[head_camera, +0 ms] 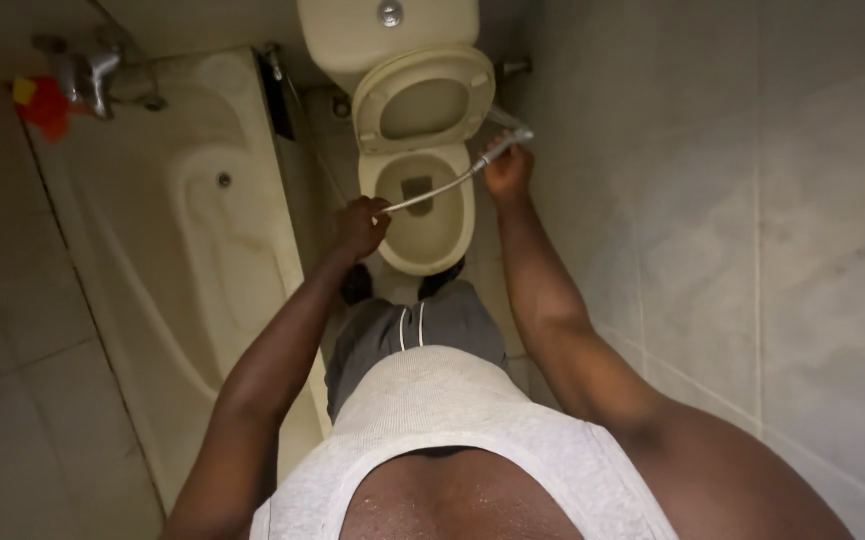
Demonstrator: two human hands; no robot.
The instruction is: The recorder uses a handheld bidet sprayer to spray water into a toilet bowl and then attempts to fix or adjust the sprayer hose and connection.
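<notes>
A flexible metal hose point(432, 190) is stretched across the open toilet bowl point(452, 240) — its lower end gripped in the closed left hand point(360, 226). The sprayer head point(508, 142) is clasped by the right hand point(508, 172) beside the raised seat point(422, 100).

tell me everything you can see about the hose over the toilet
The hose is a thin, silvery, flexible line that looks like metal, stretched nearly taut across the open toilet bowl. The left hand grips its lower end, and the right hand grips the upper end, where a pale spray head sticks out. It slopes up toward the right.
</notes>
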